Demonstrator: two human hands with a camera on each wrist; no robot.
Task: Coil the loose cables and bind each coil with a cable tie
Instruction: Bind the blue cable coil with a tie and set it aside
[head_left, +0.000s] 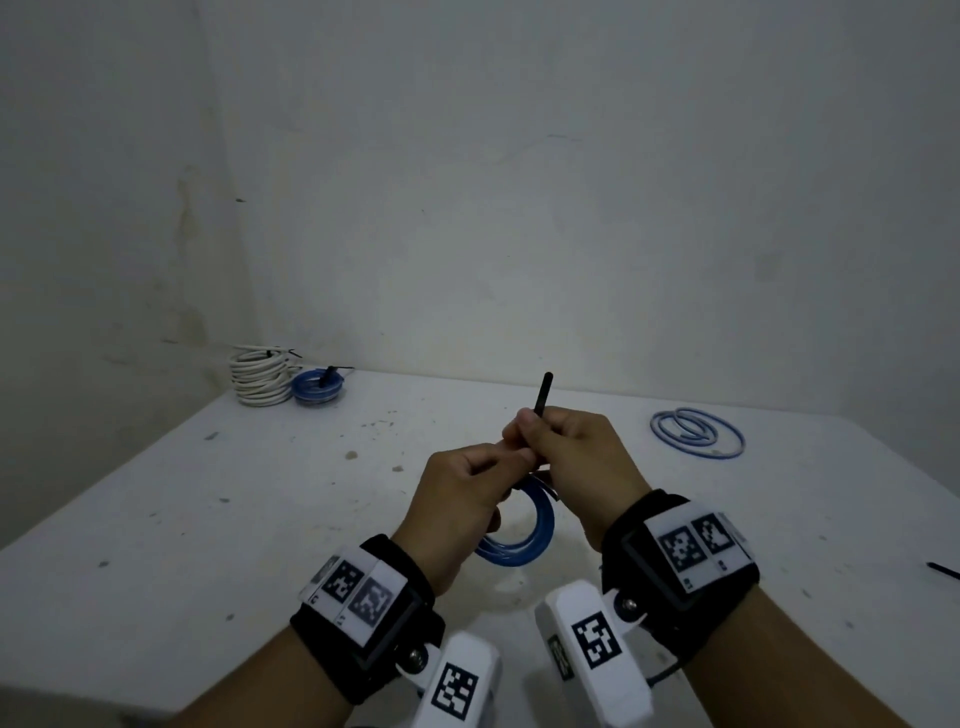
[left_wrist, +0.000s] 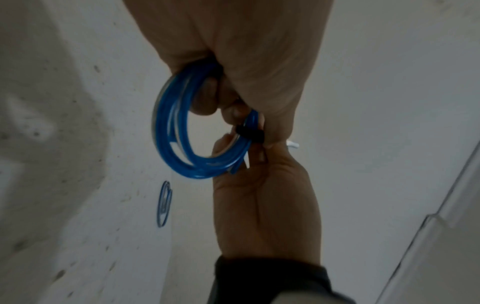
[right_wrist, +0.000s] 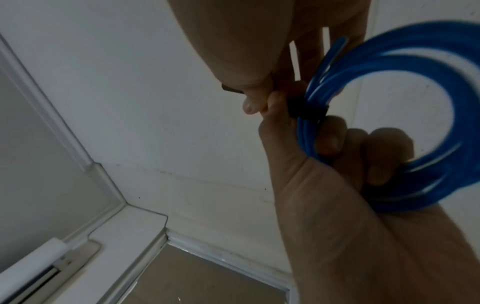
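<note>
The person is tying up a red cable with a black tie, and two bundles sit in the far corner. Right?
Not quite: the cable coil in the hands is blue, not red, as the head view shows. The black tie and the two far-corner bundles are right.

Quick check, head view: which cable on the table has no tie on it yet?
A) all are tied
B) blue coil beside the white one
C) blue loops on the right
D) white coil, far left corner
C: the blue loops on the right lie slack with no black tie, while the white coil and the blue coil beside it each carry one.
</note>
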